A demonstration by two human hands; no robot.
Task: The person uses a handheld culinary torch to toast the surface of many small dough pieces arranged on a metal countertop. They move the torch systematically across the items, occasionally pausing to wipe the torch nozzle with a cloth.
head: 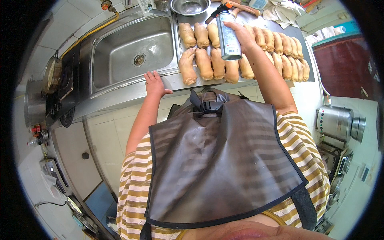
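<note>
My right hand (241, 36) holds a gas canister (229, 39) with a black and orange torch head (218, 12), tilted over two rows of pig's trotters (205, 63) on a stainless steel counter (177, 85). The torch nozzle points to the left; no flame can be made out. The canister and hand hide part of the back row. My left hand (154, 83) rests with fingers spread on the counter's front edge beside the sink, holding nothing.
A steel sink (120, 48) lies to the left, with a gas hob (64, 81) past it. Behind the trotters stand a metal bowl (190, 6), a cleaver (160, 12) and crumpled cloths (280, 15). Steel pots (335, 123) are at the right.
</note>
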